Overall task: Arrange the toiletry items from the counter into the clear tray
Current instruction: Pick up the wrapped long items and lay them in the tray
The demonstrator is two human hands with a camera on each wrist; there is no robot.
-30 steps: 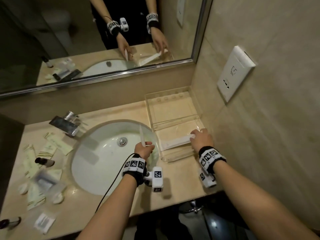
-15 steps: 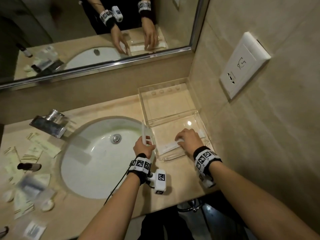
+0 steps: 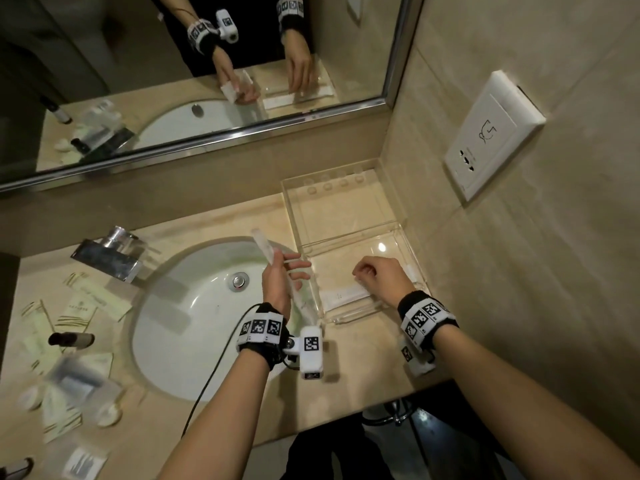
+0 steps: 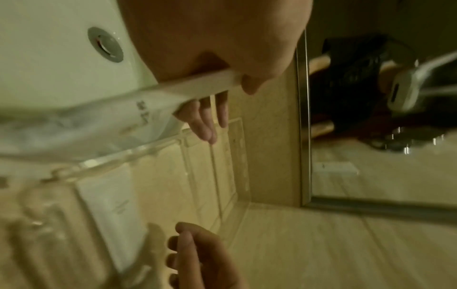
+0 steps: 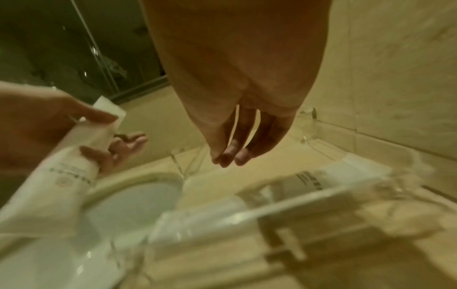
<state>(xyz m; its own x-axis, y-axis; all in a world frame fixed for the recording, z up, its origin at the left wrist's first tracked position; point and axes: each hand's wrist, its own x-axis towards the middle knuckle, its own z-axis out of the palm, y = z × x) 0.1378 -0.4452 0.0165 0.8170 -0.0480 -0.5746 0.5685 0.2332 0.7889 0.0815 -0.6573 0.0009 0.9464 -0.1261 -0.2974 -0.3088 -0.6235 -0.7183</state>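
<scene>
My left hand pinches a long white packet between thumb and fingers and holds it slanted over the sink's right edge, just left of the clear tray. The wrist view shows the thumb lying on that packet. My right hand hovers over the tray's front compartment with loosely curled fingers that hold nothing. A second white packet lies flat in that compartment, below and left of the right hand. The tray's rear section looks bare.
A white sink basin with a chrome faucet fills the counter's middle. Several sachets and a small dark bottle lie on the left counter. A wall socket and tiled wall bound the right; a mirror stands behind.
The right hand has let go of the packet in the tray and risen above it. The left hand has tipped its packet from upright to slanted and brought it nearer the tray.
</scene>
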